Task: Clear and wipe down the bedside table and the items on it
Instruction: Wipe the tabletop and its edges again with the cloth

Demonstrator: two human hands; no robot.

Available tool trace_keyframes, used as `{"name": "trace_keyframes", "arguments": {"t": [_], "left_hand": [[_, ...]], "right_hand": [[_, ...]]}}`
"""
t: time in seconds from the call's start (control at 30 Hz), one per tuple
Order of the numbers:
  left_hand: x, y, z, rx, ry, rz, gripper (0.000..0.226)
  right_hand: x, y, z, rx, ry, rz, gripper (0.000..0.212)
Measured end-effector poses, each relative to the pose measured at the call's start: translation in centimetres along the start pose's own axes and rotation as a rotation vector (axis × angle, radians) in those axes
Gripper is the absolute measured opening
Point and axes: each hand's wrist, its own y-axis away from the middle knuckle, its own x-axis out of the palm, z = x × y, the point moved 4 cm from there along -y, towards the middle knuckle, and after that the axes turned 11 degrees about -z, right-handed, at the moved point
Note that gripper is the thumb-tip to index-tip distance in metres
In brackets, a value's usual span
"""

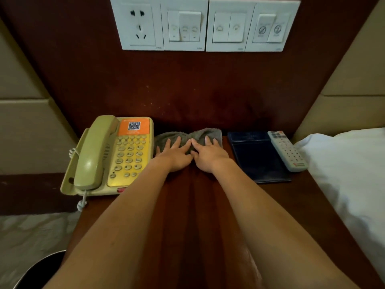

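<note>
A person's left hand [177, 154] and right hand [209, 155] lie side by side, palms down and fingers spread flat, pressing on a crumpled grey terry cloth [187, 135] without gripping it. The cloth sits at the back of a dark reddish-brown wooden bedside table [187, 205], against the wall panel. Just left of the cloth stands a beige corded telephone with a yellow keypad [110, 157]. To the right lies a dark blue flat folder [258, 157], with a white remote control [286, 150] beside it, near white bedding [350, 163].
</note>
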Motion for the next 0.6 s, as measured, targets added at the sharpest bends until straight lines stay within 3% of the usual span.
{"name": "trace_keyframes", "arguments": {"t": [0.4, 0.6], "left_hand": [[2.4, 10.7, -0.5, 0.01, 0.049, 0.106, 0.066], [2.9, 15.2, -0.9, 0.065, -0.005, 0.048, 0.059]], "right_hand": [[1.4, 11.4, 0.5, 0.012, 0.017, 0.098, 0.053], [2.2, 16.1, -0.1, -0.02, -0.045, 0.097, 0.051]]}}
